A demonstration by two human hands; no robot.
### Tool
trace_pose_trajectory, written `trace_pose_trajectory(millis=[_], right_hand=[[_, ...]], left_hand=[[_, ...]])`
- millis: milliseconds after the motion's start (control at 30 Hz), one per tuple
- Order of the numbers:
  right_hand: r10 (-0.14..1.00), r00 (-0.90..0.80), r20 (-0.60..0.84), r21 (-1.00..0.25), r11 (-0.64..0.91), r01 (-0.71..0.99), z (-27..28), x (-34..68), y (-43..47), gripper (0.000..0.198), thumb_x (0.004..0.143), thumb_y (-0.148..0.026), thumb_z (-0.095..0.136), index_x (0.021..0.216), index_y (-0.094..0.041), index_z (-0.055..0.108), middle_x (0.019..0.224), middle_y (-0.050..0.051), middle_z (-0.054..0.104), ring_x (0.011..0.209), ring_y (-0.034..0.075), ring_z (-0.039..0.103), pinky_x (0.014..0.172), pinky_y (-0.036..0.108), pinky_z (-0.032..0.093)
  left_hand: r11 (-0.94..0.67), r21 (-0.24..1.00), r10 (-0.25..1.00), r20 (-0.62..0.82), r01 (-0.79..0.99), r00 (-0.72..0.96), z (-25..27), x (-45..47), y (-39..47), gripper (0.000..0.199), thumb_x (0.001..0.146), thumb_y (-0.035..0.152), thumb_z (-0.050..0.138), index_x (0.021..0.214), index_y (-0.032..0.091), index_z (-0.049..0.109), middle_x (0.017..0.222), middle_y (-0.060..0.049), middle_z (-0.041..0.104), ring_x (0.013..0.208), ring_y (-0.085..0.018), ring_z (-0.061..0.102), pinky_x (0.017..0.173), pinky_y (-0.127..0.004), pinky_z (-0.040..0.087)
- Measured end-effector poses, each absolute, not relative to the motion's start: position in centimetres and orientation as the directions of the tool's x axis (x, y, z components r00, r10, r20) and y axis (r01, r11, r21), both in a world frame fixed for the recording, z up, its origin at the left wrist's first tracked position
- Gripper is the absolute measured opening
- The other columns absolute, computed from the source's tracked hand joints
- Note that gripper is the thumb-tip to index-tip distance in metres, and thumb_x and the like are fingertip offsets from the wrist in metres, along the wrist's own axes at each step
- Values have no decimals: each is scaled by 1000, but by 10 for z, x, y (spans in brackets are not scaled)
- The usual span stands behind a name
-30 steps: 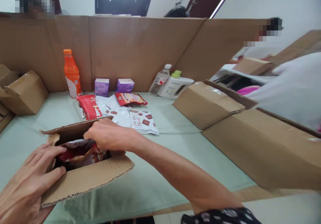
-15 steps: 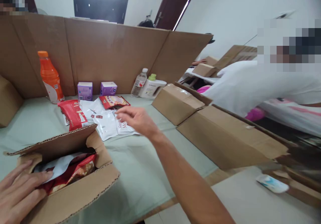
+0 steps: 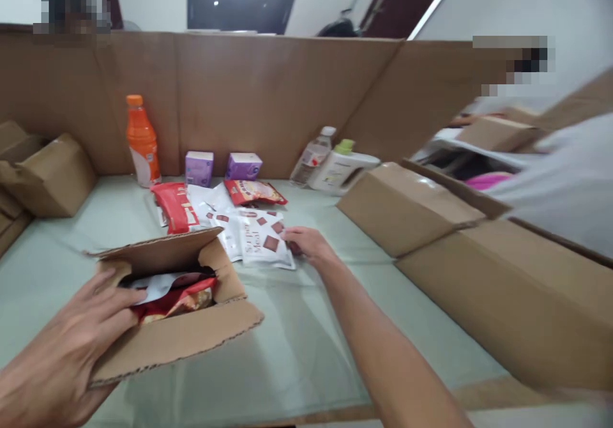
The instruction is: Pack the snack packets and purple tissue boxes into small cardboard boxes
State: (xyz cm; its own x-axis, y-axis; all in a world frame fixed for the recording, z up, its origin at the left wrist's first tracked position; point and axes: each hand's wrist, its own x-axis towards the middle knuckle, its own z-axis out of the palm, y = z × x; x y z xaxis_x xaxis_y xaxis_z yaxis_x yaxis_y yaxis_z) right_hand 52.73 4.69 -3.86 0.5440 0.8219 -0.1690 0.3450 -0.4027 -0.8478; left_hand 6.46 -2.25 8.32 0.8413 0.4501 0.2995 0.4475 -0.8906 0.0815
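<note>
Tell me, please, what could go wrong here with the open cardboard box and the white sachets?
The right hand touches only the edge of the white chocolate-print sachet, so it might slip or drag neighbouring packets. The open cardboard box, steadied by the left hand, already looks full; another packet may not fit.

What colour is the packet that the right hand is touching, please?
The packet is white with dark reddish-brown squares and lettering, as the head view shows; the right hand touches its right edge.
</note>
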Motion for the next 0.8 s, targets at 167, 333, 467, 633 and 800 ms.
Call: trace_pose_trajectory(millis=[167, 333, 467, 633, 800], right_hand=[[911, 411, -28, -947, -156, 282, -18, 519, 12, 42, 58, -55, 77, 80, -22, 63, 82, 2, 72, 75, 20, 67, 70, 34, 55], [661, 507, 553, -824, 344, 450, 41, 480, -25, 28, 72, -44, 85, 86, -25, 70, 79, 1, 71, 74, 21, 67, 72, 36, 55], [287, 285, 914, -401, 543, 738, 87, 421, -52, 17, 85, -26, 82, 98, -29, 72, 90, 1, 75, 84, 21, 71, 80, 35, 55], [485, -525, 700, -17, 746, 666, 92, 362, -36, 23, 95, -4, 55, 101, -24, 65, 106, 5, 81, 91, 20, 76, 77, 31, 55], [820, -568, 62, -24, 571, 821, 95, 335, 0, 25, 93, -4, 54, 103, -21, 68, 98, 4, 79, 85, 20, 71, 69, 28, 44]], left_hand=[[-836, 250, 541, 232, 488, 808, 95, 78, -29, 11, 86, 21, 61, 94, 24, 66, 118, -7, 76, 110, -29, 69, 128, -58, 27], [-827, 285, 548, 212, 485, 809, 92, 78, -31, 3, 84, 22, 66, 87, 24, 66, 107, -5, 76, 97, -27, 68, 121, -56, 37], [-823, 254, 562, 224, 509, 796, 88, 79, -33, 12, 81, 22, 70, 93, 25, 69, 104, -4, 75, 99, -28, 67, 121, -55, 37], [-821, 255, 567, 260, 510, 782, 83, 80, -36, 10, 78, 24, 72, 87, 23, 67, 100, -5, 75, 98, -28, 66, 121, -57, 35], [-818, 239, 572, 242, 523, 784, 80, 79, -35, 13, 68, 19, 73, 78, 21, 64, 96, -4, 73, 95, -26, 66, 121, -56, 35]])
